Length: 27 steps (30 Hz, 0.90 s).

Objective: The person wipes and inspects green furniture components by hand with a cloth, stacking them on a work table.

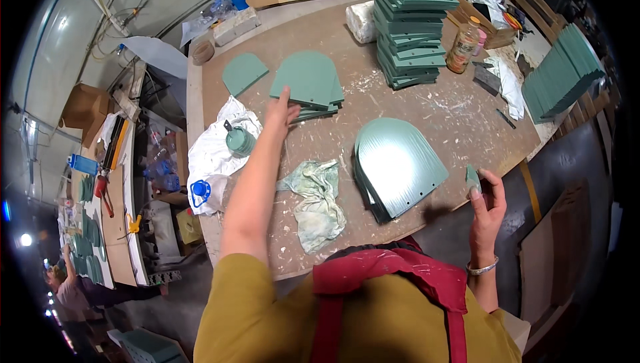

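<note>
My left hand [283, 111] reaches to the edge of a green arch-shaped panel [307, 76] on a small stack at the far left. Its thumb lies on top and the other fingers curl at the edge, gripping the panel. Off the table's near right side, my right hand [490, 206] pinches a small green-stained pad [472, 178], perhaps a piece of sponge. Between the hands, a stack of panels with a shiny top panel [397, 160] lies near the front edge. One loose panel [244, 73] rests left of the left hand's stack.
A tall panel stack [410, 30] stands at the back, beside a bottle [463, 46]. More panels [563, 73] lean in a row at right. A stained rag [317, 206], a green paint jar [240, 141] and a blue-capped jug [203, 192] sit near my left forearm. Another person [72, 290] is far left.
</note>
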{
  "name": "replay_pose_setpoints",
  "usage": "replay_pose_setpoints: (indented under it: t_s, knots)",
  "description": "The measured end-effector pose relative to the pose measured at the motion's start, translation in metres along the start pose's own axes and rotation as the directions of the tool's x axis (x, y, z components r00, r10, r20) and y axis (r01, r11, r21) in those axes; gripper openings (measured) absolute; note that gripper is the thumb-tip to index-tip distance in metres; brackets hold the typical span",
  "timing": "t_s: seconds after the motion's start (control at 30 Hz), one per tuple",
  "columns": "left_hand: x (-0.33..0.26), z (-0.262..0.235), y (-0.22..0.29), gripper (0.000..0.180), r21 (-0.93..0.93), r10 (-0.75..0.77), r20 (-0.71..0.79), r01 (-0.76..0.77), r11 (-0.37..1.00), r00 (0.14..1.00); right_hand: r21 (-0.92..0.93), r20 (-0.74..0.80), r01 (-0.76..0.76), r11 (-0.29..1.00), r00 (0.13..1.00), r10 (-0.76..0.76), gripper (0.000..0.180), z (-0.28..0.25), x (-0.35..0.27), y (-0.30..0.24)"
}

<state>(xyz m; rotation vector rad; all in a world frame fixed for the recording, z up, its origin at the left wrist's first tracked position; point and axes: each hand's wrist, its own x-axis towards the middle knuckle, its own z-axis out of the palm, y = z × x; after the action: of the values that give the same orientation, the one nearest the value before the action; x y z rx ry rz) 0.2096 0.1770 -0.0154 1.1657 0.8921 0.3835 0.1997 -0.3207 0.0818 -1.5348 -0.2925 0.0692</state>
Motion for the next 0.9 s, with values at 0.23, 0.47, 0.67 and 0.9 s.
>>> replay_pose_setpoints:
  t_s: [0.23, 0.47, 0.67, 0.9]
  knots:
    - [-0.014, -0.052, -0.021, 0.026, 0.74, 0.591, 0.069, -0.439, 0.51, 0.804, 0.012, 0.071, -0.08, 0.997, 0.994, 0.079, 0.039, 0.019, 0.014, 0.004]
    - [-0.032, -0.02, -0.037, 0.027, 0.853, 0.71, 0.042, -0.395, 0.34, 0.703, -0.004, 0.142, -0.038, 0.999, 0.989, 0.039, 0.039, 0.032, 0.024, -0.001]
    - [-0.02, -0.03, -0.051, 0.018, 0.884, 0.806, 0.123, -0.433, 0.176, 0.58, 0.013, 0.1, -0.053, 0.999, 0.994, 0.052, 0.04, 0.03, 0.021, 0.003]
    - [-0.025, -0.027, -0.039, 0.04, 0.884, 0.817, 0.115, -0.433, 0.175, 0.564, 0.025, 0.079, -0.079, 0.997, 0.994, 0.077, 0.04, 0.028, 0.019, 0.003]
